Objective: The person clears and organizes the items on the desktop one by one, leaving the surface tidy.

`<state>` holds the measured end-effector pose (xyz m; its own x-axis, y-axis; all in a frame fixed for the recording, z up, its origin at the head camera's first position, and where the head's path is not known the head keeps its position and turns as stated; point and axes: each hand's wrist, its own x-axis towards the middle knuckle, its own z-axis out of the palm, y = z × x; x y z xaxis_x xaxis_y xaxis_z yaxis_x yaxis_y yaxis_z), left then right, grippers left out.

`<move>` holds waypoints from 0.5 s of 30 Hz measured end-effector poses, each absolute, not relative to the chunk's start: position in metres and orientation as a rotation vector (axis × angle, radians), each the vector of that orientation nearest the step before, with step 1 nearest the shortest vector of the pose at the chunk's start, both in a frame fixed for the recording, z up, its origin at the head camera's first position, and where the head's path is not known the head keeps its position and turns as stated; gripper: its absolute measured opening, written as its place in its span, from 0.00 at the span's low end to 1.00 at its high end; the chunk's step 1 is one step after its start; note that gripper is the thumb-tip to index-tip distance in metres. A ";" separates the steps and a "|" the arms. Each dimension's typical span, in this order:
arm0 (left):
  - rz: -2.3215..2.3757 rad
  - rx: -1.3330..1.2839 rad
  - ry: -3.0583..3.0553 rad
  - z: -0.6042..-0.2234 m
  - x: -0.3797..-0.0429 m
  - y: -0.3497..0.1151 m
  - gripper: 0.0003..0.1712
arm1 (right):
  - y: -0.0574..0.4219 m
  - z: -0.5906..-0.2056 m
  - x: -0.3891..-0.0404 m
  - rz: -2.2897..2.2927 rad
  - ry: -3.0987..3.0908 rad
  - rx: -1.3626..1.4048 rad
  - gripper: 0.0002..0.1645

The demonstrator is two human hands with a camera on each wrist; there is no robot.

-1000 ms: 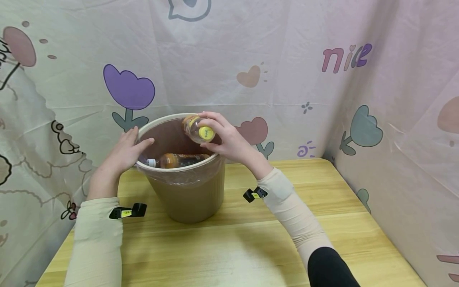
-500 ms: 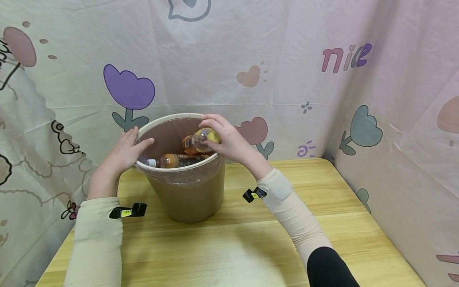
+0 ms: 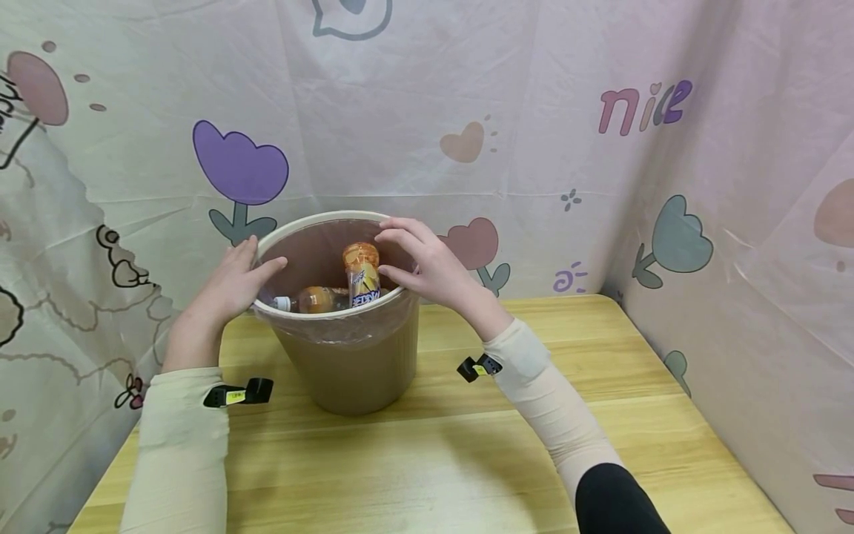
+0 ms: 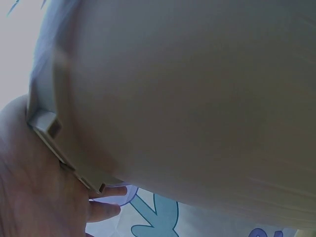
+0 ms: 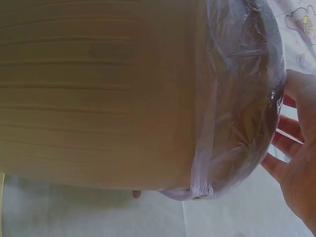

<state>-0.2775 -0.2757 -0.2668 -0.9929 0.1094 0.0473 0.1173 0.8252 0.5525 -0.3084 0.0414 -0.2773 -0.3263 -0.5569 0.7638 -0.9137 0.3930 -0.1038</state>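
Note:
A brown trash can (image 3: 347, 367) with a pale rim and clear plastic liner (image 3: 336, 331) stands on the table. My left hand (image 3: 230, 285) holds its left rim, thumb over the inside and fingers outside. Inside lies a bottle with a white cap (image 3: 282, 303) and brownish-orange body (image 3: 316, 300). Across it slants a second bottle (image 3: 362, 271) with an orange end and printed label; its lower part is hidden behind the front rim. My right hand (image 3: 434, 267) is at the right rim, fingers spread and apart from the bottle, with nothing between them.
The light wooden table (image 3: 373, 475) extends in front of the trash can and to its right. A printed curtain (image 3: 534, 148) hangs close behind and on both sides. Dark wrist cameras (image 3: 238, 393) are strapped to both sleeves.
The yellow-capped bottle has gone from my right hand down into the trash can, turning as it went, onto the other bottle. My right fingers have let go. The left hand has stayed still.

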 end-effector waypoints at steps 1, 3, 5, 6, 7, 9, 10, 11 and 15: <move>-0.906 -0.185 -2.989 -0.267 -0.277 -0.275 0.51 | 0.043 -0.278 -0.308 0.713 -2.004 1.250 0.22; -0.909 -0.185 -2.990 -0.267 -0.277 -0.275 0.51 | 0.045 -0.279 -0.306 0.709 -1.989 1.242 0.21; -0.911 -0.184 -2.989 -0.267 -0.278 -0.275 0.51 | 0.048 -0.280 -0.304 0.693 -1.977 1.233 0.20; -0.913 -0.184 -2.988 -0.267 -0.278 -0.275 0.51 | 0.050 -0.280 -0.303 0.679 -1.974 1.226 0.20; -0.916 -0.183 -2.987 -0.267 -0.278 -0.275 0.51 | 0.051 -0.281 -0.303 0.668 -1.971 1.220 0.20; -0.920 -0.182 -2.986 -0.267 -0.278 -0.275 0.51 | 0.054 -0.282 -0.302 0.651 -1.970 1.210 0.20; -0.921 -0.181 -2.987 -0.268 -0.278 -0.275 0.51 | 0.056 -0.283 -0.301 0.647 -1.973 1.206 0.20; -0.920 -0.180 -2.989 -0.268 -0.278 -0.275 0.51 | 0.057 -0.284 -0.301 0.647 -1.975 1.205 0.20; -0.915 -0.181 -2.993 -0.267 -0.279 -0.274 0.51 | 0.065 -0.288 -0.300 0.653 -1.979 1.202 0.19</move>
